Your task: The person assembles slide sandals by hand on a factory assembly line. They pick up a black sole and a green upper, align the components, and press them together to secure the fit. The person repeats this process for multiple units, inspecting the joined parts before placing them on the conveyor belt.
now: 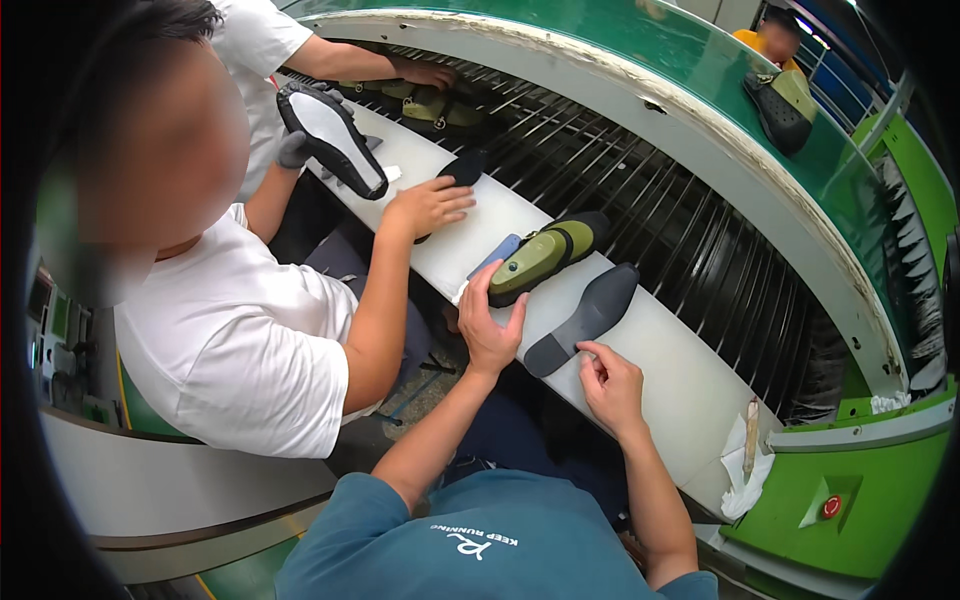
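A green shoe upper with a black strap and dark edge [545, 258] lies across the white ledge, its near end between the thumb and fingers of my left hand [490, 332]. Just right of it rests a black shoe sole [590, 315], long and flat, with a separate-looking heel part toward me. The curled fingers of my right hand [612, 385] pinch at the sole's near right edge. Beside the shoe, partly behind my left fingers, is a small blue flat piece [495, 255].
The white ledge [690, 400] runs along a roller conveyor [700, 235]. At left, a co-worker's gloved hand [293, 150] holds a sole; the other hand [432, 207] touches a dark sole. A brush-like stick [750, 438] lies on white paper. Another shoe [782, 108] rides the green upper belt.
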A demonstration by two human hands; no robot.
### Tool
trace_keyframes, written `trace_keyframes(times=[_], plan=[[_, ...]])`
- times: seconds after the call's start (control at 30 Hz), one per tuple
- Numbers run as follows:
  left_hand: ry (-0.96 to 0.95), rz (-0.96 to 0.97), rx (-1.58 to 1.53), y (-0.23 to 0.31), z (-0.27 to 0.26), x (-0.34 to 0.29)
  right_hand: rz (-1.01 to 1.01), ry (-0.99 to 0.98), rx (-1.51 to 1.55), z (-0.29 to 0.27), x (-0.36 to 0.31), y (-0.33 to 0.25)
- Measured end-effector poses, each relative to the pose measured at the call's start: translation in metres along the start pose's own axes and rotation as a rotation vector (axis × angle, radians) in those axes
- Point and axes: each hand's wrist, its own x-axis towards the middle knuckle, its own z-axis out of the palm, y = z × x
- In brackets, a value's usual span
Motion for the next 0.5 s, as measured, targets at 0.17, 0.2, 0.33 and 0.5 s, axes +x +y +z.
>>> trace_keyframes(times=[0.17, 0.2, 0.33, 0.5], plan=[[-0.007, 0.001, -0.003, -0.001, 0.0, 0.001, -0.063, 0.023, -0.012, 0.001, 0.001, -0.001], [-0.006, 0.004, -0.003, -0.002, 0.0, 0.001, -0.068, 0.029, -0.004, 0.001, 0.0, -0.001], [-0.004, 0.018, 0.0, -0.005, 0.0, -0.001, -0.111, 0.055, -0.002, 0.001, -0.002, -0.003], [-0.008, 0.019, -0.003, 0.002, -0.001, 0.001, 0.018, 0.128, -0.143, 0.0, 0.015, 0.014]])
